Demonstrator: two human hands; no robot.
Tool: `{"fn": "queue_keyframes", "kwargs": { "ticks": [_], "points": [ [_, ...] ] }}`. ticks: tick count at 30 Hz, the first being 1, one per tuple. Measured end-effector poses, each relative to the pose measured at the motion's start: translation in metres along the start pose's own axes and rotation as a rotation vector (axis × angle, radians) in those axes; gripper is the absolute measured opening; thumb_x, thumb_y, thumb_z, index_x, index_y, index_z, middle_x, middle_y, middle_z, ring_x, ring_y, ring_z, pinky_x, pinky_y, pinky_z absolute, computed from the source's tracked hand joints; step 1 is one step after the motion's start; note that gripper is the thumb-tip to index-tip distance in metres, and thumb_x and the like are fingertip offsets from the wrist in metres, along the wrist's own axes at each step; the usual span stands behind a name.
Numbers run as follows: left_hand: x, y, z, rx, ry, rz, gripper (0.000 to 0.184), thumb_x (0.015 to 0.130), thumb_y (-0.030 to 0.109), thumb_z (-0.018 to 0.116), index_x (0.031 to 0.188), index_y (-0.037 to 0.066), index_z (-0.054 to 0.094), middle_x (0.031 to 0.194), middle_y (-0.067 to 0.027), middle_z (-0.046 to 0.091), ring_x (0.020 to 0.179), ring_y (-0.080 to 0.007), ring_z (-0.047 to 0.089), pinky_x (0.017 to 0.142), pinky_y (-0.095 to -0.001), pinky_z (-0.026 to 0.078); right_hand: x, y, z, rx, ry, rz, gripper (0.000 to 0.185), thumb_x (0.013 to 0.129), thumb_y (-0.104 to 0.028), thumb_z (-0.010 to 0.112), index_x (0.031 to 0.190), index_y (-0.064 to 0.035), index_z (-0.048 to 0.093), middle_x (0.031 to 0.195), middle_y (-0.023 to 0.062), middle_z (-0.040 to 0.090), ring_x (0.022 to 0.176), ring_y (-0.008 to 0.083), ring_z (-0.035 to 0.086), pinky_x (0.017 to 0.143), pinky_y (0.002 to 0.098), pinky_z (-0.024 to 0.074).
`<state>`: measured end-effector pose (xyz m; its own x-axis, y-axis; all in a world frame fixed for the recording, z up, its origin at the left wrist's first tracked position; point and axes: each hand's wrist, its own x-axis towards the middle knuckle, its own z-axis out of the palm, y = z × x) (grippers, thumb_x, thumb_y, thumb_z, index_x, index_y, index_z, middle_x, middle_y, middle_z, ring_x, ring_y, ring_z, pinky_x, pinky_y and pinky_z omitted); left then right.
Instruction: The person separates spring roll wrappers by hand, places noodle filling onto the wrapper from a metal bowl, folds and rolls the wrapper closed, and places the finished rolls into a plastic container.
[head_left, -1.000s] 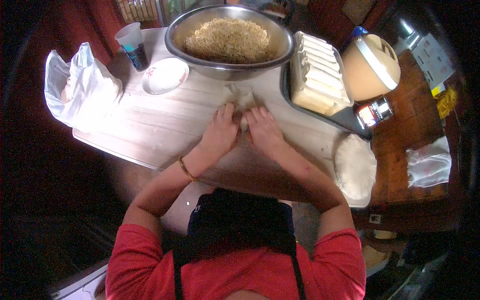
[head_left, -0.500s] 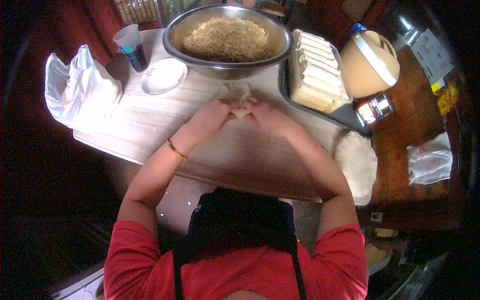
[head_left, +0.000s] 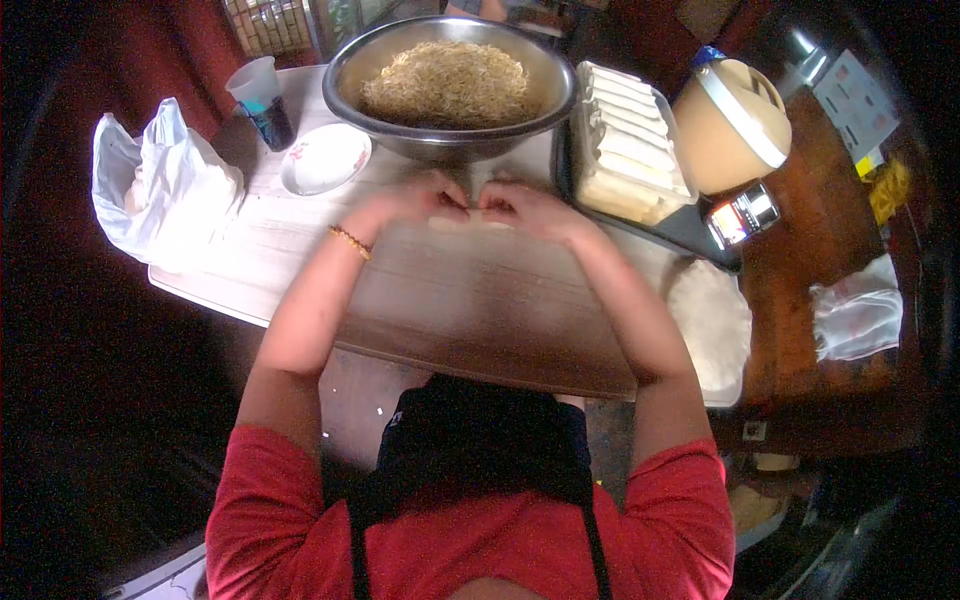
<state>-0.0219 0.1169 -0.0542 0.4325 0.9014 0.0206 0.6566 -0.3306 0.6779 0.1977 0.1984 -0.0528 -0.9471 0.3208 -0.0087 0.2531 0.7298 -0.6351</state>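
Observation:
Close together at the table's middle, my left hand [head_left: 432, 194] and my right hand [head_left: 520, 206] have their fingers curled on a pale thin wrapper [head_left: 462, 222], each at one side of it. Its lower edge shows below my fingers; the rest is mostly hidden. Just beyond my hands stands a large steel bowl [head_left: 450, 146] heaped with pale brown shredded filling [head_left: 450, 85]. To the right, a clear container [head_left: 632, 195] full of white rolls [head_left: 632, 130] rests on a dark tray [head_left: 700, 240]. A stack of round white wrappers [head_left: 712, 325] lies at the table's right end.
On the left are a white plastic bag [head_left: 165, 190], a small dish [head_left: 326, 160] and a cup [head_left: 260, 100]. A beige jug [head_left: 732, 125] and a lit phone [head_left: 742, 216] stand at the right, near a crumpled plastic sheet [head_left: 858, 310]. A person's arm shows behind the bowl.
Both hands have moved up the table and my forearms have spread. The wrapper between them now looks like a narrow strip, where it was a bunched piece beyond my fingers.

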Motion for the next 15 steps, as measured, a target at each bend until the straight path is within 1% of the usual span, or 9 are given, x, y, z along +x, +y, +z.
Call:
{"fn": "queue_keyframes", "kwargs": {
  "ticks": [3, 5, 6, 8, 9, 11, 12, 14, 15],
  "points": [
    [-0.001, -0.001, -0.005, 0.075, -0.013, 0.004, 0.03, 0.078, 0.03, 0.072, 0.095, 0.005, 0.069, 0.083, -0.0135, 0.068, 0.082, -0.0256, 0.065, 0.076, -0.0352, 0.05, 0.001, -0.003, 0.004, -0.134, 0.103, -0.087, 0.02, 0.088, -0.023, 0.058, 0.097, -0.0053, 0.057, 0.097, 0.0124, 0.054, 0.093, 0.0279, 0.054, 0.082, 0.0381, 0.043],
    [0.001, -0.002, 0.001, 0.227, 0.072, 0.069, 0.027, 0.08, 0.028, 0.069, 0.094, 0.005, 0.069, 0.081, -0.0162, 0.068, 0.082, -0.0284, 0.065, 0.077, -0.036, 0.051, 0.0, -0.002, 0.007, -0.312, 0.206, -0.153, 0.019, 0.087, -0.022, 0.058, 0.098, -0.006, 0.059, 0.096, 0.0116, 0.051, 0.097, 0.0292, 0.052, 0.085, 0.0413, 0.0415],
    [-0.001, 0.008, 0.005, 0.228, 0.068, 0.069, 0.027, 0.08, 0.028, 0.069, 0.094, 0.005, 0.069, 0.081, -0.0162, 0.068, 0.082, -0.0284, 0.065, 0.077, -0.036, 0.051, 0.001, -0.002, 0.009, -0.31, 0.208, -0.152, 0.019, 0.087, -0.022, 0.058, 0.098, -0.006, 0.059, 0.096, 0.0116, 0.051, 0.097, 0.0292, 0.052, 0.085, 0.0413, 0.0415],
    [-0.012, 0.039, 0.02, 0.473, 0.255, -0.147, 0.021, 0.084, 0.024, 0.062, 0.094, 0.006, 0.068, 0.081, -0.0179, 0.067, 0.084, -0.0292, 0.066, 0.077, -0.0406, 0.051, 0.004, -0.006, 0.017, -0.555, 0.208, -0.059, 0.021, 0.085, -0.017, 0.056, 0.104, -0.0085, 0.061, 0.106, 0.012, 0.054, 0.105, 0.0301, 0.05, 0.092, 0.0428, 0.0397],
    [-0.012, 0.048, 0.031, 0.475, 0.255, -0.147, 0.021, 0.084, 0.024, 0.062, 0.094, 0.006, 0.068, 0.081, -0.0179, 0.067, 0.084, -0.0292, 0.066, 0.077, -0.0406, 0.051, 0.002, -0.011, 0.027, -0.555, 0.21, -0.06, 0.021, 0.085, -0.017, 0.056, 0.104, -0.0085, 0.061, 0.106, 0.012, 0.054, 0.105, 0.0301, 0.05, 0.092, 0.0428, 0.0397],
    [-0.013, 0.06, 0.049, 0.823, 0.209, -0.322, 0.016, 0.082, 0.014, 0.057, 0.087, 0.005, 0.069, 0.08, -0.0141, 0.068, 0.078, -0.0294, 0.066, 0.082, -0.04, 0.051, -0.009, -0.025, 0.052, -0.929, 0.444, 0.055, 0.029, 0.083, -0.012, 0.053, 0.111, -0.0062, 0.059, 0.121, 0.0147, 0.052, 0.117, 0.033, 0.047, 0.1, 0.0423, 0.0379],
    [-0.018, 0.059, 0.055, 0.823, 0.213, -0.324, 0.016, 0.082, 0.014, 0.057, 0.087, 0.005, 0.069, 0.08, -0.0141, 0.068, 0.078, -0.0294, 0.066, 0.082, -0.04, 0.051, -0.012, -0.031, 0.059, -0.932, 0.444, 0.052, 0.029, 0.083, -0.012, 0.053, 0.111, -0.0062, 0.059, 0.121, 0.0147, 0.052, 0.117, 0.033, 0.047, 0.1, 0.0423, 0.0379],
    [-0.023, 0.055, 0.065, 0.983, 0.284, -0.11, 0.024, 0.083, 0.016, 0.051, 0.093, 0.003, 0.068, 0.093, -0.0181, 0.067, 0.093, -0.0298, 0.063, 0.1, -0.0457, 0.039, -0.017, -0.04, 0.065, -0.811, 0.445, 0.149, 0.034, 0.082, -0.01, 0.049, 0.114, -0.0018, 0.057, 0.129, 0.0182, 0.049, 0.125, 0.0356, 0.042, 0.104, 0.04, 0.0363],
    [-0.022, 0.055, 0.066, 0.981, 0.284, -0.109, 0.024, 0.083, 0.016, 0.051, 0.093, 0.003, 0.068, 0.093, -0.0181, 0.067, 0.093, -0.0298, 0.063, 0.1, -0.0457, 0.039, -0.018, -0.046, 0.061, -0.811, 0.444, 0.149, 0.034, 0.082, -0.01, 0.049, 0.114, -0.0018, 0.057, 0.129, 0.0182, 0.049, 0.125, 0.0356, 0.042, 0.104, 0.04, 0.0363]
  ]
}}
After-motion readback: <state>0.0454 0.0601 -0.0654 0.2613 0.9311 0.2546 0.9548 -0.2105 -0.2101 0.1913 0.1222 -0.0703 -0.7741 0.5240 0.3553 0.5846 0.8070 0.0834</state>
